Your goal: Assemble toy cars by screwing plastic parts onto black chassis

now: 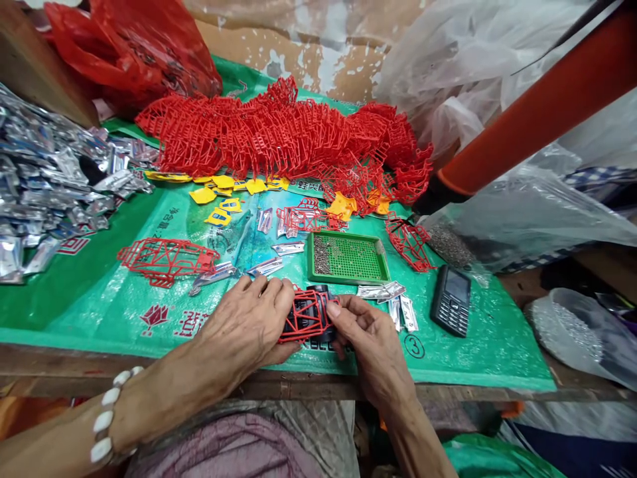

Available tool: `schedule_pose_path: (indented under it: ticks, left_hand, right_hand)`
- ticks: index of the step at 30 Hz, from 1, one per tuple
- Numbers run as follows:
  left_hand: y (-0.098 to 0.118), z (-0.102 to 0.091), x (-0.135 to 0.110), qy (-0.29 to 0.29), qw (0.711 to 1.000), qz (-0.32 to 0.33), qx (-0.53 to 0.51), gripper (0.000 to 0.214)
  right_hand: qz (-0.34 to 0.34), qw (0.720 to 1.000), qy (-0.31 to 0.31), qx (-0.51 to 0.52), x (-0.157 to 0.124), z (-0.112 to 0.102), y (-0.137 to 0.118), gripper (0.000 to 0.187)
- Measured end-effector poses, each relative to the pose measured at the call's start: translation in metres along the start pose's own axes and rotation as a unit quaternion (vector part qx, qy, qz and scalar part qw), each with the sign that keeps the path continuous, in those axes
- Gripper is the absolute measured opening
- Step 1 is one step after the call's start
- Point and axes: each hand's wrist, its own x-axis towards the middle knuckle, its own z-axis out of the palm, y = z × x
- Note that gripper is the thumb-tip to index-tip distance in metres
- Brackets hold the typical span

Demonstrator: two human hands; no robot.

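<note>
Just on the wearer's side of the green tray [348,279], the left hand [253,312] is clasping a red-framed toy vehicle [306,317] while the right hand [371,335] is pinching its opposite end, presumably keeping it steady.

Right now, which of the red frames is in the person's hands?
The red frame between the left hand and right hand, nearer the person than the green tray; black parts show within it, and neither hand holds another.
</note>
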Motion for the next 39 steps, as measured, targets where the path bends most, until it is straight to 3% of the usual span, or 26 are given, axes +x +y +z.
schedule_pose_path:
  ticks: [4, 10, 15, 19, 22, 26, 31, 36, 39]
  left_hand:
    - [-0.002, 0.008, 0.000, 0.006, 1.000, 0.026, 0.003, 0.044]
    - [-0.003, 0.007, 0.003, -0.005, 0.997, -0.004, -0.072, 0.035]
    - [-0.012, 0.005, 0.004, 0.008, 0.988, 0.041, -0.145, 0.024]
    - [-0.012, 0.005, 0.004, 0.013, 0.985, 0.024, -0.168, 0.025]
    - [-0.010, 0.007, 0.003, 0.019, 0.984, 0.029, -0.177, 0.033]
    - [-0.012, 0.018, -0.003, 0.060, 0.982, 0.067, -0.165, 0.060]
    - [-0.017, 0.029, -0.015, 0.076, 0.975, 0.072, -0.196, 0.061]
    - [-0.020, 0.015, -0.016, 0.056, 0.952, 0.077, -0.292, 0.096]
    - [-0.034, 0.002, -0.011, 0.064, 0.921, 0.081, -0.374, 0.100]
  right_hand:
    - [0.032, 0.999, 0.010, 0.037, 0.001, 0.003, -0.004, 0.042]
    - [0.021, 0.999, -0.001, 0.040, -0.007, 0.000, 0.000, 0.035]
    - [0.038, 0.999, 0.000, 0.030, -0.002, -0.001, 0.003, 0.040]
    - [0.060, 0.998, 0.010, 0.028, 0.002, 0.003, -0.003, 0.043]
    - [0.045, 0.998, 0.016, 0.035, 0.003, 0.006, -0.007, 0.043]
    - [0.027, 0.999, 0.027, 0.019, 0.001, 0.007, -0.005, 0.045]
    - [0.025, 0.998, 0.054, -0.009, 0.000, 0.008, 0.000, 0.050]
    - [0.010, 0.998, 0.053, -0.021, -0.001, 0.014, -0.001, 0.051]
    - [0.020, 0.998, 0.050, -0.025, -0.001, 0.014, -0.002, 0.052]
